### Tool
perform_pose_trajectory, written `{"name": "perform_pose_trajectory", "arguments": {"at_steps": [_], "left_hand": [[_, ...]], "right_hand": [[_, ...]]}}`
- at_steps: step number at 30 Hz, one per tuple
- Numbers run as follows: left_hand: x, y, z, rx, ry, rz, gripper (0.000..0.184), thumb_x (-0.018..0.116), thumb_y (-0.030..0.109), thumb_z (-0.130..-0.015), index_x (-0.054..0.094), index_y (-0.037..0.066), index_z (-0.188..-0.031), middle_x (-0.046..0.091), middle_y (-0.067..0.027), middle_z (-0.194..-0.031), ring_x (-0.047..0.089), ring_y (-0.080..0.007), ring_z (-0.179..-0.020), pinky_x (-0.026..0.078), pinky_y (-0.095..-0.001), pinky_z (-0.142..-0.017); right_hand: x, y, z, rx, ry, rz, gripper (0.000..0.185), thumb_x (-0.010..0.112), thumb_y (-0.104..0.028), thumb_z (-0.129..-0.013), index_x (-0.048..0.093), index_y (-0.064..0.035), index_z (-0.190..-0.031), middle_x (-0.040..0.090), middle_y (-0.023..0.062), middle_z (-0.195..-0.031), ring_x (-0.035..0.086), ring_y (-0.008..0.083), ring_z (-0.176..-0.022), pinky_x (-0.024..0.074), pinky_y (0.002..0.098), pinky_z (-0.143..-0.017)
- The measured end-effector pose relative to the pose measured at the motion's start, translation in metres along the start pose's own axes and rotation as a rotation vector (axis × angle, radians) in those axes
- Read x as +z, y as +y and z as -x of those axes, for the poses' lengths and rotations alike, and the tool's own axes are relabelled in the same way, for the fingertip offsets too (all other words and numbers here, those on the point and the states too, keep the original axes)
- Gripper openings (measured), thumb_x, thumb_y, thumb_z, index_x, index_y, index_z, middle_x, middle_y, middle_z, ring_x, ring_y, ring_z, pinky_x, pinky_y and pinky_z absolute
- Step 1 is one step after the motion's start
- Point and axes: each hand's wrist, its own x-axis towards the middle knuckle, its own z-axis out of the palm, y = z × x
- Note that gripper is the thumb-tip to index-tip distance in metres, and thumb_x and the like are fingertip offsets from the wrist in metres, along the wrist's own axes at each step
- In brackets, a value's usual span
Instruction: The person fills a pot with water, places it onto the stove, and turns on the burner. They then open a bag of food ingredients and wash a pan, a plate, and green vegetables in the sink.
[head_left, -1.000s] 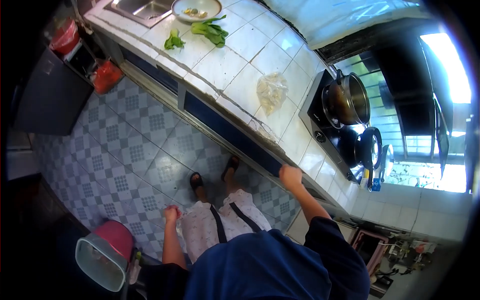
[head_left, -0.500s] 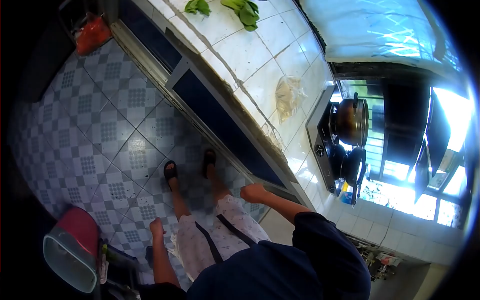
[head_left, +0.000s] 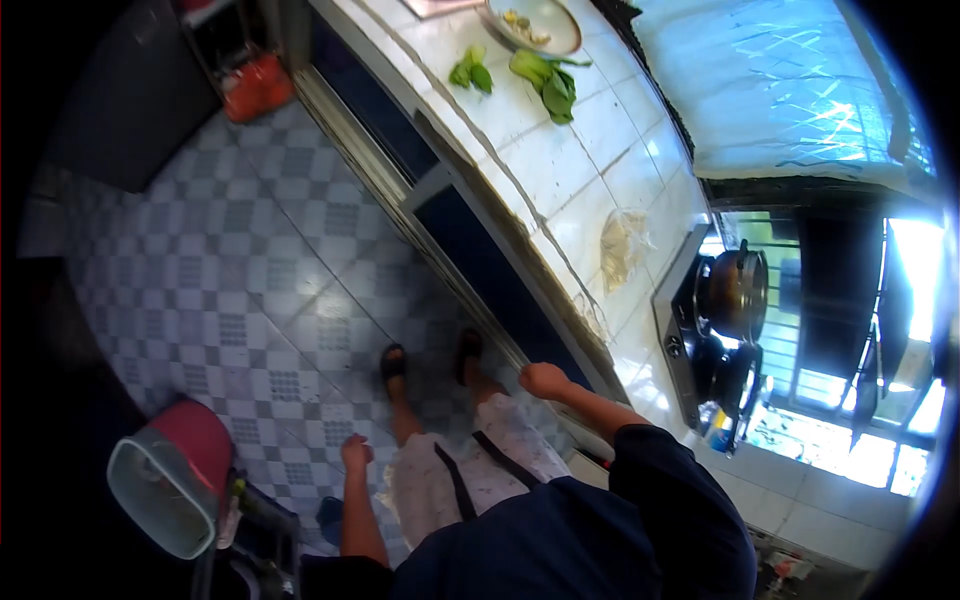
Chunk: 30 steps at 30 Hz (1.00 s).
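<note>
My left hand (head_left: 355, 452) hangs beside my left thigh over the tiled floor, fingers curled, with nothing visible in it. My right hand (head_left: 543, 380) is a fist in front of my right hip, close to the cabinet front below the counter. I cannot tell whether it touches the cabinet. On the tiled counter (head_left: 560, 160) lie leafy greens (head_left: 548, 85), a smaller bunch of green leaves (head_left: 470, 70) and a clear plastic bag (head_left: 623, 250) with pale contents. A plate (head_left: 565, 40) with small food pieces sits at the far end.
A gas stove (head_left: 675, 345) carries a large pot (head_left: 738, 292) and a dark pan (head_left: 740, 390) by the window. A pink bin (head_left: 195, 440) stands at the left. An orange-red bag (head_left: 257, 88) is near the far wall. Dark cabinet doors (head_left: 500, 280) line the counter.
The view has shifted, so the counter and stove appear lower and farther right. The plate has come into view at the top. Both hands keep about the same curled shape.
</note>
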Motion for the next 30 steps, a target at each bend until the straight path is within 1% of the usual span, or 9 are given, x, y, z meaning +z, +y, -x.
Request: {"name": "perform_pose_trajectory", "arguments": {"at_steps": [9, 11, 14, 18, 22, 25, 26, 28, 30], "left_hand": [[0.017, 0.16, 0.028, 0.103, -0.005, -0.046, 0.017, 0.051, 0.014, -0.077, 0.059, 0.0, -0.084, 0.055, -0.0129, -0.056, 0.052, -0.021, -0.042, 0.043, -0.0346, -0.036], [0.026, 0.199, 0.04, 0.105, 0.016, -0.16, 0.017, 0.052, 0.015, -0.077, 0.058, -0.002, -0.079, 0.055, -0.0135, -0.057, 0.052, -0.0216, -0.042, 0.044, -0.0345, -0.037], [0.046, 0.249, 0.043, 0.068, 0.065, -0.2, 0.018, 0.052, 0.014, -0.077, 0.055, -0.003, -0.084, 0.057, -0.0146, -0.064, 0.055, -0.0229, -0.049, 0.046, -0.0345, -0.042], [0.073, 0.323, 0.044, 0.086, 0.043, -0.247, 0.02, 0.045, 0.014, -0.082, 0.053, 0.003, -0.096, 0.056, -0.0121, -0.072, 0.057, -0.0221, -0.059, 0.048, -0.0346, -0.05], [0.093, 0.385, 0.057, 0.238, 0.071, -0.088, 0.018, 0.045, 0.013, -0.081, 0.055, 0.003, -0.091, 0.055, -0.0096, -0.066, 0.053, -0.0192, -0.053, 0.046, -0.0322, -0.048], [0.075, 0.411, 0.016, 0.672, 0.462, -0.299, 0.019, 0.05, 0.018, -0.074, 0.06, 0.002, -0.072, 0.047, -0.007, -0.051, 0.045, -0.0188, -0.041, 0.039, -0.033, -0.04], [0.068, 0.411, 0.013, 0.666, 0.461, -0.299, 0.019, 0.05, 0.018, -0.074, 0.06, 0.002, -0.072, 0.047, -0.007, -0.051, 0.045, -0.0188, -0.041, 0.039, -0.033, -0.04], [0.063, 0.435, 0.011, 0.609, 0.784, -0.351, 0.025, 0.053, 0.023, -0.073, 0.061, -0.001, -0.074, 0.058, -0.0132, -0.062, 0.056, -0.0256, -0.052, 0.043, -0.0362, -0.049], [0.069, 0.46, 0.046, 0.676, 0.858, -0.412, 0.038, 0.045, 0.027, -0.075, 0.062, -0.006, -0.081, 0.061, -0.0238, -0.078, 0.061, -0.0361, -0.074, 0.045, -0.0456, -0.066]], "right_hand": [[-0.045, -0.018, 0.044, -0.046, 0.326, -0.323, 0.027, 0.047, -0.027, -0.078, 0.062, -0.0044, -0.076, 0.061, 0.018, -0.077, 0.058, 0.0358, -0.074, 0.0458, 0.0444, -0.065], [-0.053, -0.023, 0.041, -0.036, 0.408, -0.581, 0.029, 0.048, -0.028, -0.081, 0.059, -0.0045, -0.066, 0.06, 0.0098, -0.062, 0.059, 0.0214, -0.057, 0.0454, 0.0344, -0.053], [-0.085, -0.039, 0.028, -0.01, 0.396, -1.01, 0.032, 0.048, -0.026, -0.084, 0.056, -0.005, -0.061, 0.056, 0.0043, -0.056, 0.054, 0.0132, -0.051, 0.0424, 0.0282, -0.048], [-0.136, -0.067, -0.034, -0.103, 0.443, -1.186, 0.029, 0.048, -0.025, -0.085, 0.056, -0.0047, -0.065, 0.055, 0.004, -0.056, 0.052, 0.0124, -0.05, 0.0415, 0.0265, -0.045], [-0.234, -0.119, -0.073, -0.296, 0.481, -0.923, 0.029, 0.046, -0.027, -0.084, 0.056, -0.0023, -0.072, 0.057, 0.0094, -0.061, 0.057, 0.0191, -0.055, 0.0449, 0.0315, -0.052], [-0.299, -0.168, -0.104, -0.377, 0.599, -0.586, 0.029, 0.046, -0.029, -0.083, 0.056, -0.0021, -0.078, 0.058, 0.0161, -0.068, 0.059, 0.0305, -0.067, 0.0453, 0.0396, -0.06], [-0.323, -0.188, -0.101, -0.45, 0.642, -0.539, 0.028, 0.046, -0.028, -0.082, 0.055, -0.0031, -0.076, 0.058, 0.018, -0.072, 0.057, 0.0348, -0.071, 0.044, 0.0433, -0.062], [-0.356, -0.209, -0.109, -0.536, 0.698, -0.479, 0.027, 0.046, -0.028, -0.082, 0.054, -0.0041, -0.074, 0.057, 0.0199, -0.075, 0.055, 0.0392, -0.075, 0.0427, 0.0471, -0.064], [-0.378, -0.234, -0.129, -0.58, 0.702, -0.421, 0.027, 0.044, -0.029, -0.084, 0.053, -0.0035, -0.078, 0.056, 0.0206, -0.075, 0.054, 0.0393, -0.073, 0.0416, 0.0468, -0.063]]}}
